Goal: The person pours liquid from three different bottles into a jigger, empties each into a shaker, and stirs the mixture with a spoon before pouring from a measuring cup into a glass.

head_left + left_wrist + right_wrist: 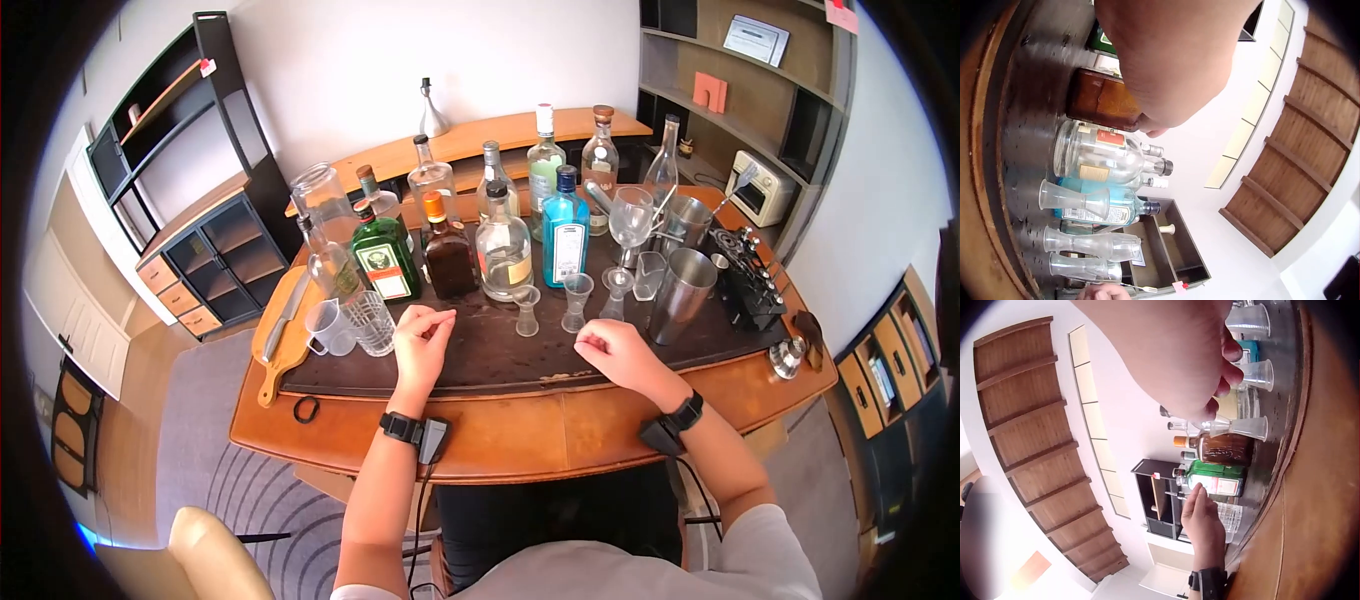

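Observation:
My left hand point(422, 345) hovers over the front of the dark tabletop, fingers loosely curled and holding nothing. Beside it stand a cut-glass mixing glass point(374, 328) and a clear plastic jug point(330, 328). The right hand point(625, 352) is likewise loosely curled with nothing in it, in front of three hourglass-shaped clear jiggers, the nearest left one point(526, 311) between the hands. Right of that hand a metal shaker tin point(683, 298) stands upright. Behind are a green bottle point(386, 258), a brown bottle point(449, 255), a clear bottle point(504, 250) and a blue bottle point(566, 235).
A knife point(287, 315) lies on a wooden cutting board point(270, 372) at the left, near a black ring point(307, 409). A stemmed glass point(631, 220), a black rack of bar tools point(745, 278) and a strainer point(787, 358) stand right. Several more bottles fill the back.

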The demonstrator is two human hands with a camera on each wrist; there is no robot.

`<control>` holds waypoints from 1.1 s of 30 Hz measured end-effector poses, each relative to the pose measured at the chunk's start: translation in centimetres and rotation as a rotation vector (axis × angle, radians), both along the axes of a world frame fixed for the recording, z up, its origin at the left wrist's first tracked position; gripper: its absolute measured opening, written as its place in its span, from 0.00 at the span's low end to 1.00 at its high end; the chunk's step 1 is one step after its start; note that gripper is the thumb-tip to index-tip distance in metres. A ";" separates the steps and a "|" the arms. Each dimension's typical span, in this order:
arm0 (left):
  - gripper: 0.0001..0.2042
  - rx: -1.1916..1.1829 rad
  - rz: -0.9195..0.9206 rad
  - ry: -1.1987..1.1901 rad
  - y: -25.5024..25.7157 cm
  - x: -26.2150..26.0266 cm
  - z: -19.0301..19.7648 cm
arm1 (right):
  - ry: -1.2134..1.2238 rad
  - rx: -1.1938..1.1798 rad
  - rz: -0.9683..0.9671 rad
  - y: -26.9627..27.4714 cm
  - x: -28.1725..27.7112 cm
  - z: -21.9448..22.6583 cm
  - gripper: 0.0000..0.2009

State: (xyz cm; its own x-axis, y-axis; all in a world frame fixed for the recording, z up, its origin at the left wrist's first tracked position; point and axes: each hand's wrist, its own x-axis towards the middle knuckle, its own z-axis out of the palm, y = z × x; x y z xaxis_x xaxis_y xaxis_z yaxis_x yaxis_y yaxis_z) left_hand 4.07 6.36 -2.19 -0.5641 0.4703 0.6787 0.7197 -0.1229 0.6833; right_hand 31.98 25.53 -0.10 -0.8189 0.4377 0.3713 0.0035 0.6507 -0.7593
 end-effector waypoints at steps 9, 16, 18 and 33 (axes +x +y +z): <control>0.07 -0.069 0.031 0.018 0.1 -0.4 0.0 | 0.036 -0.116 -0.138 3.0 0.3 -2.6 0.16; 0.05 -0.127 -0.093 0.049 0.3 -0.4 -0.2 | 0.020 -0.143 -0.084 2.6 0.2 -2.6 0.18; 0.07 -0.158 -0.143 -0.168 0.5 -0.4 -0.6 | 0.028 -0.121 -0.088 2.7 0.1 -2.7 0.18; 0.12 -0.210 -0.084 -0.176 0.6 -0.9 -0.8 | 0.087 -0.002 -0.095 2.5 0.3 -2.3 0.22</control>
